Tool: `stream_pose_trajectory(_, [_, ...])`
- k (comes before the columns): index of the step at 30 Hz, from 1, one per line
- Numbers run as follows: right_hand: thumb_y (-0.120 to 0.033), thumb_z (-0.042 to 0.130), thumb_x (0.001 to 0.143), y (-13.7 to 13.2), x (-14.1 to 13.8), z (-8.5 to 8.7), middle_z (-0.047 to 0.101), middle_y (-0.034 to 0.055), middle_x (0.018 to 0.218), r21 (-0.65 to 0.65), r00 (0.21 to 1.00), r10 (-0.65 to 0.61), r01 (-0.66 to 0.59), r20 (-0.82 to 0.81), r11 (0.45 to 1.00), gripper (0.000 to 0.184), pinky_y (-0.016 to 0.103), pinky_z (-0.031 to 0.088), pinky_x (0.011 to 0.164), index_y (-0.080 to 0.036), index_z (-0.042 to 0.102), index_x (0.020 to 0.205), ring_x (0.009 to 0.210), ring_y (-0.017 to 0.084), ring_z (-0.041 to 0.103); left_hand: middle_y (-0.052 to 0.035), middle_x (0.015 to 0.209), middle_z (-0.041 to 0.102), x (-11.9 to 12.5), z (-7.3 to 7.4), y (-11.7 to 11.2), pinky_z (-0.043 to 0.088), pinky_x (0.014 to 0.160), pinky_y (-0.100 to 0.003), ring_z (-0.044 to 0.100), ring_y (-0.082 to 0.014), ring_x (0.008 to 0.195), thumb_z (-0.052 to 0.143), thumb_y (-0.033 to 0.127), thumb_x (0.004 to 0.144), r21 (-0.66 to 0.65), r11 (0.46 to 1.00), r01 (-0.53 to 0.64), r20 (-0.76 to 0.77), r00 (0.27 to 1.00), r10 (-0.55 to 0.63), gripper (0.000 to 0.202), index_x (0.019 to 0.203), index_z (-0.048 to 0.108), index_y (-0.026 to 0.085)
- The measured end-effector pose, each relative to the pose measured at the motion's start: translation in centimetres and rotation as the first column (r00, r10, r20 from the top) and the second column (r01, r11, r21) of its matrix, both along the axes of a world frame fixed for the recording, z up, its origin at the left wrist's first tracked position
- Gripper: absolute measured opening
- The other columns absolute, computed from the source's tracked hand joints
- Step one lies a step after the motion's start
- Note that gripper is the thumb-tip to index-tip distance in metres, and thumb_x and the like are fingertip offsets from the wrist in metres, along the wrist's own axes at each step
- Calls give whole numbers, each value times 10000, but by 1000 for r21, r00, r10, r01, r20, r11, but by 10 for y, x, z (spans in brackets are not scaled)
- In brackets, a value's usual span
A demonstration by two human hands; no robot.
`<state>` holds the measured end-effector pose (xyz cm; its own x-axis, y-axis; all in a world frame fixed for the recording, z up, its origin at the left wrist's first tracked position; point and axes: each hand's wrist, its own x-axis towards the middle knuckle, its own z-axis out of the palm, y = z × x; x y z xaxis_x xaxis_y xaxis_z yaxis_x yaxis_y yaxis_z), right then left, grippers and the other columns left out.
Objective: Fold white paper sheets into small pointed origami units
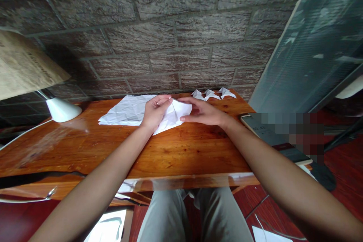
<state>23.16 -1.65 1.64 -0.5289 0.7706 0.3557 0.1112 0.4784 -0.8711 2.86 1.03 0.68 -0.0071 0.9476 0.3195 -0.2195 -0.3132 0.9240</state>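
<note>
White paper [169,120] sits pinched in the left grip [155,112], right grip [205,112] parted alongside.

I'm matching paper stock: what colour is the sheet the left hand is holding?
The held sheet is white; the head view shows it.
</note>
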Motion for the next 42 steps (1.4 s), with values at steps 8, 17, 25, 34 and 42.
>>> stream_pose_trajectory(8, [-682,460,919,-1,2,13,743,65,922,-244,988,-144,127,-51,961,582,216,518,607,-189,757,1012,779,149,661,-36,759,754,1,-3,-3,473,618,-256,628,-136,628,885,436,593,39,997,71,-116,991,-66,393,846,750,167])
stream_pose_trajectory(17, [-421,803,766,3,-7,-3,731,5,802,-520,950,-186,29,-252,854,272,208,575,635,-173,742,859,690,101,652,-57,828,777,3,-4,-4,514,682,-273,674,-159,701,875,453,614,77,994,80,-162,985,-67,399,862,757,164])
stream_pose_trajectory(25, [-303,798,805,3,-6,-3,765,39,861,-632,945,-174,-42,-275,774,174,259,594,867,-151,746,873,800,110,700,-58,807,768,3,-3,-6,524,691,-290,675,-169,701,890,461,588,74,995,62,-144,988,-50,401,830,757,170])
stream_pose_trajectory(34, [-374,760,840,2,-8,-1,769,59,909,-644,942,-195,-28,-273,765,228,269,602,796,-155,738,896,783,127,698,-59,795,765,6,1,-10,518,682,-292,659,-168,679,891,508,564,49,997,56,-154,987,-48,442,814,760,168])
stream_pose_trajectory(42, [-472,734,844,5,-9,-4,765,38,870,-702,960,-184,-18,-211,712,290,206,546,625,-192,730,923,688,109,667,-51,812,769,6,0,-11,533,713,-300,683,-176,717,887,472,594,94,987,129,-157,981,-113,378,808,760,187])
